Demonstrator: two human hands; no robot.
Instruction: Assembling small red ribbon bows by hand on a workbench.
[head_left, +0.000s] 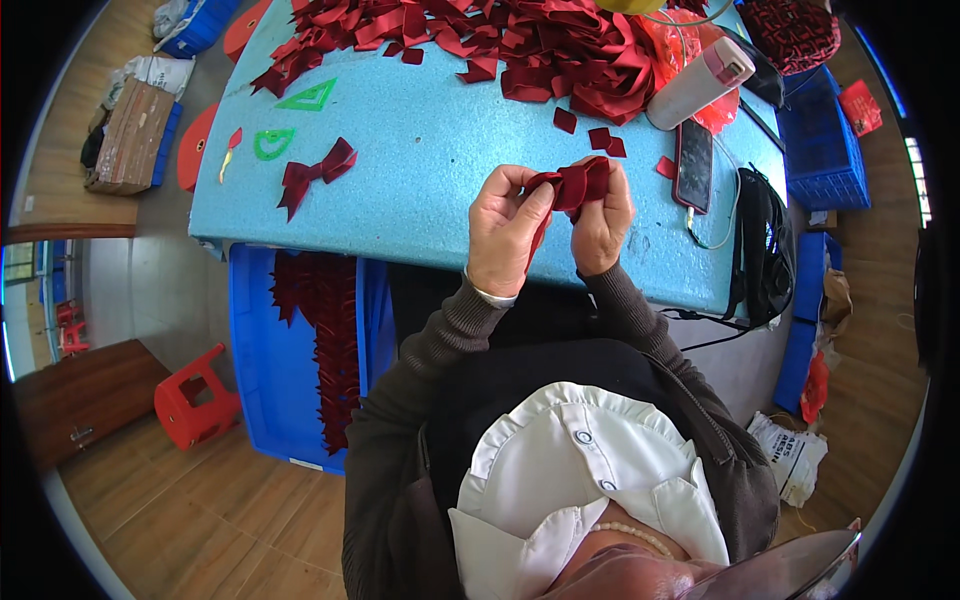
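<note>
ribbon (583,184), dark red, in left hand (500,235) and right hand (603,222)

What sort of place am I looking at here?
Probably a small craft workshop, judging by the big heap of dark red ribbon pieces across the blue table, the tied red bow lying there, and the blue crate below with more red material inside.

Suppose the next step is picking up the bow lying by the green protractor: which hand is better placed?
Probably the left hand: it is nearer the bow. The right hand is farther across, by the phone. Both hold the red ribbon, so either must release it.
</note>
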